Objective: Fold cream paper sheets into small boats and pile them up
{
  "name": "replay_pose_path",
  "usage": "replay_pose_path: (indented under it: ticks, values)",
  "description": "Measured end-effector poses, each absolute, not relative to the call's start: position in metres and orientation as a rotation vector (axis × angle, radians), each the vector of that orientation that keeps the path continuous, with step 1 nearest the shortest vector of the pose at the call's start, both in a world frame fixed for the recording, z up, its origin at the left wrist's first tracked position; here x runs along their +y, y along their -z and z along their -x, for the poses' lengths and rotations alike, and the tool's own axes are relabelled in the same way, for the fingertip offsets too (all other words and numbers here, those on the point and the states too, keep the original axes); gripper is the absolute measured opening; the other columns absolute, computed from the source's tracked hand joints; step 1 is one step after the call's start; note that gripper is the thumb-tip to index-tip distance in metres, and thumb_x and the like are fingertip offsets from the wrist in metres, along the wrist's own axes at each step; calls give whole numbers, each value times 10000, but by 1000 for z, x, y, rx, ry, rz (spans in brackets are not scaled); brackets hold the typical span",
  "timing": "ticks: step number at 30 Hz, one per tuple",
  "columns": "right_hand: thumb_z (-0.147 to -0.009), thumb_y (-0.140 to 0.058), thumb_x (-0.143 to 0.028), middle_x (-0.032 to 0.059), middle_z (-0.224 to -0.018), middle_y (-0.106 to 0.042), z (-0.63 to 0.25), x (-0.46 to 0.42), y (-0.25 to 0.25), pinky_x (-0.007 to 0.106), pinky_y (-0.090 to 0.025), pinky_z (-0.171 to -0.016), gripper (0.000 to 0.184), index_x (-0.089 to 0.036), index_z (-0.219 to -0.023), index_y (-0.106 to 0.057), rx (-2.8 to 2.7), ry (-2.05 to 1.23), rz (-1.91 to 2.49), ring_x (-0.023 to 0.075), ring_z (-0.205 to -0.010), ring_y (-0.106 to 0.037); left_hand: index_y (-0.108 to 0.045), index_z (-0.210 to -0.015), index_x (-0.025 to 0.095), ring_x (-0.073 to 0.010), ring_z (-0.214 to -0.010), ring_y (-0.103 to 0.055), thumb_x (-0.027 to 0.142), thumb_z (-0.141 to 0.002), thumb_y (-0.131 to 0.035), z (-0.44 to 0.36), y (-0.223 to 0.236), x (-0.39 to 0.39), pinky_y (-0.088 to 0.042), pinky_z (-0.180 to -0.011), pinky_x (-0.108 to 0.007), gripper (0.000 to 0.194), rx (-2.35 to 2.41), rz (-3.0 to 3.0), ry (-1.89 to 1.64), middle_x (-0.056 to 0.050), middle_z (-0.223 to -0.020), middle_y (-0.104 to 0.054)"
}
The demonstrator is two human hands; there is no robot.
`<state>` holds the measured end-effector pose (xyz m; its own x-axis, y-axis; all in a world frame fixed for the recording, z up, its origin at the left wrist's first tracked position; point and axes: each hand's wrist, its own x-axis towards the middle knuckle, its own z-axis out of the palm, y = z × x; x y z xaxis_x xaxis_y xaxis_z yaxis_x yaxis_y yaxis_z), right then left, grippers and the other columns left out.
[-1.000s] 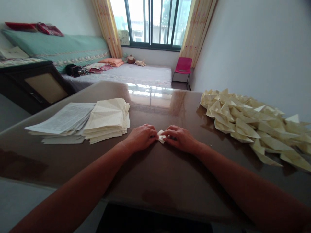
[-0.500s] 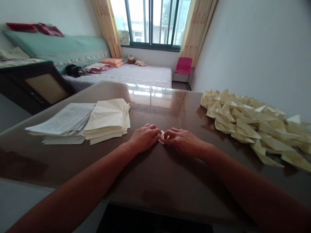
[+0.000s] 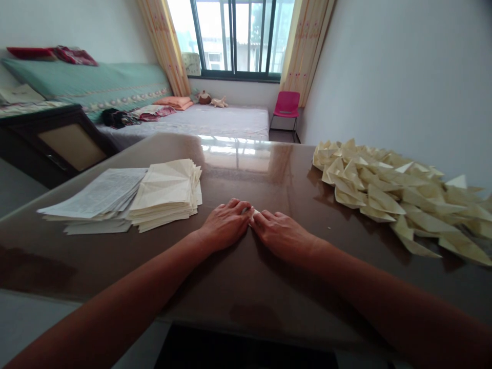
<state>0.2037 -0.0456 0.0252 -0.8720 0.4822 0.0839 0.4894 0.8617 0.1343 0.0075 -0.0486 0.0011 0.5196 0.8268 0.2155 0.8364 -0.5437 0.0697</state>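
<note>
Both hands meet at the middle of the brown glossy table (image 3: 238, 277). Between their fingertips is a small folded piece of cream paper (image 3: 255, 211), mostly covered by the fingers. My left hand (image 3: 226, 223) has its fingers curled together and pressed on the paper's left side. From the right, my right hand (image 3: 282, 234) presses its closed fingers against the same paper. To the left lies a stack of creased cream paper sheets (image 3: 161, 187). A heap of folded cream paper boats (image 3: 384, 187) spreads along the right side.
Printed white sheets (image 3: 98, 192) lie left of the cream stack. Past the table stand a bed (image 3: 230, 120), a pink chair (image 3: 287, 105) and a dark cabinet (image 3: 57, 143). A white wall (image 3: 403, 77) runs along the right.
The fingertips have drawn closer together, and my right hand now lies flatter over the folded paper, covering more of it. The view has shifted slightly.
</note>
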Motion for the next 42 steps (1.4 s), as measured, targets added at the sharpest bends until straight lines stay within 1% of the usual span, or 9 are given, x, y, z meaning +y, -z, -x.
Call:
replay_pose_path:
  ticks: [6,10,12,16,24,31,34,37,42]
  values:
    - [-923,-442,-196,110,-1218,-578,-207,-35,-24,372,-436,-862,359,-218,-1271,-526,-2931,117,894,243,-1085,-508,-484,-1300,277,-256,-1199,-410,295,-924,-410,-9,0,-49,-376,-926,-402,384,-1467,2688,340,-66,-1298,-509]
    - [-939,-385,-198,142,-1331,-514,-207,-33,-16,411,-430,-833,413,-170,-1345,-457,-2893,174,955,281,-1130,-465,-591,-1183,261,-234,-1054,-473,339,-956,-348,-13,2,-44,-410,-863,-371,342,-1569,2633,399,-76,-1123,-567]
    - [-940,-363,-187,160,-1344,-501,-206,-33,-12,424,-422,-833,429,-141,-1359,-439,-2885,188,981,293,-1139,-453,-612,-1154,255,-220,-989,-486,353,-949,-374,-13,3,-42,-420,-852,-352,329,-1613,2610,434,-77,-1035,-571]
    - [-933,-368,-176,155,-1316,-524,-205,-29,-9,414,-406,-866,410,-145,-1326,-480,-2839,144,1043,279,-1146,-446,-583,-1184,229,-240,-1018,-475,407,-903,-465,-12,3,-42,-430,-875,-370,353,-1684,2528,478,-89,-1064,-551]
    - [-900,-505,-346,76,-1205,-600,-209,-7,3,376,-399,-948,312,-220,-1162,-619,-2584,-251,1024,205,-1081,-496,-608,-1029,236,-224,-1021,-515,440,-882,-499,-11,3,-39,-452,-880,-357,274,-1696,2722,617,-53,-1045,-565]
    - [-789,-650,-328,66,-1189,-618,-213,3,5,379,-399,-962,309,-209,-1074,-644,-2506,-595,912,204,-1102,-519,-589,-1066,242,-232,-994,-541,531,-813,-566,-10,-4,-42,-457,-828,-355,385,-1716,2798,576,-49,-1045,-590]
    - [-736,-696,-310,57,-1050,-646,-214,4,2,329,-444,-864,310,-179,-1009,-631,-2419,-782,911,175,-944,-574,-605,-1001,240,-238,-993,-545,558,-770,-602,-11,-7,-44,-447,-813,-344,393,-1735,2775,545,-43,-1034,-605]
    - [-729,-691,-317,-1,-826,-630,-213,2,-1,258,-454,-682,304,-167,-978,-604,-2300,-1006,974,125,-726,-565,-615,-915,234,-209,-857,-582,540,-754,-626,-12,-10,-44,-434,-703,-292,346,-1823,2788,500,-19,-908,-635]
    - [-758,-669,-325,-39,-720,-612,-210,2,4,225,-413,-611,343,-173,-1050,-572,-2140,-1128,923,104,-638,-537,-609,-857,204,-134,-654,-559,429,-818,-576,-10,-12,-41,-381,-600,-224,231,-1940,2881,697,22,-711,-625]
